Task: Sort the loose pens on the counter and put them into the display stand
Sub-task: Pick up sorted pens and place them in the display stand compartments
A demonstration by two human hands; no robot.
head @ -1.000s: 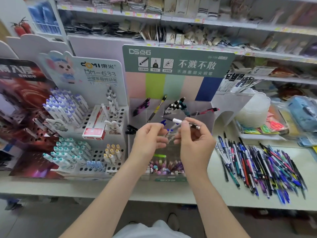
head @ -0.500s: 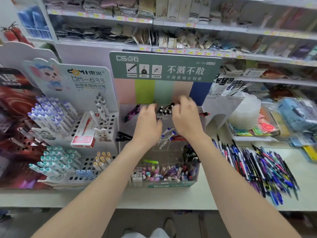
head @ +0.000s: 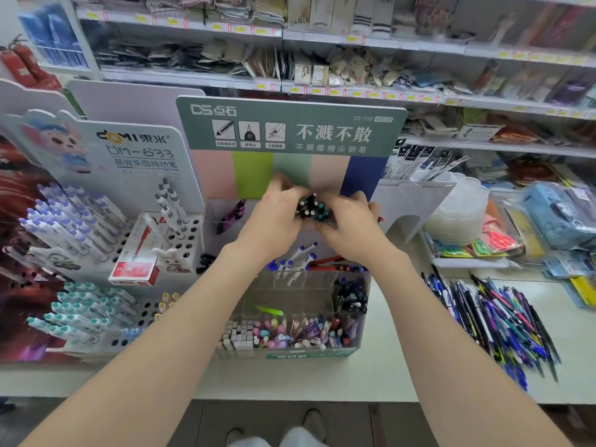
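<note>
Shop shelving (head: 354, 43) crammed with stock runs across the back, and below it the pale table (head: 387, 369) carries the clear display stand (head: 303, 353) under its green header. A white holed rack (head: 190, 233) of purple and teal pens stands just beside it on the left. The loose pens (head: 496, 321) lie heaped on the table to the right, well apart from both hands. Up in the stand's back row, the left hand (head: 274, 217) and right hand (head: 348, 221) curl in from either side around a cluster of capped pens (head: 311, 209), black and teal tops poking up between them. A second ago those hands were lower, in front of the stand, working a white-capped pen between them. Half a second ago they had reached the back row, and now they have closed in tight on the cluster. The heap looks unchanged.
</note>
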